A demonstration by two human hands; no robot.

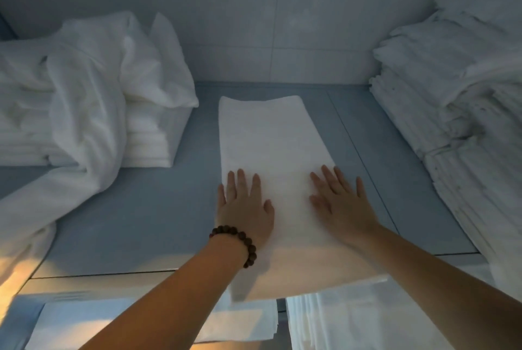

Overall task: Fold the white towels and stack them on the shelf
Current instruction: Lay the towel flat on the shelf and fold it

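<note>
The person is pressing both hands flat, fingers spread and gripping nothing, on a folded towel point(271, 152) that is lying lengthwise on the shelf point(141, 217). The left hand point(245, 208) is resting at the towel's left edge, its outer fingers just over the side, and the right hand point(340, 203) is resting near the right edge, well apart from the left. The towel's near end is overhanging the shelf's front lip, so the main risk is that end sagging or the whole piece sliding off toward the person once the palms are lifted; pushing it deeper would be guarding against that. A push from the near end alone is likely to be buckling the soft layers and opening the fold. To the left, a loose sheet point(84, 112) is draping over a low stack point(149, 140) and trailing across the shelf; a sideways shove could be snagging it. To the right, a tall stack point(463, 101) is standing near the towel, and a knock from the right forearm could be tipping its uneven layers.
</note>
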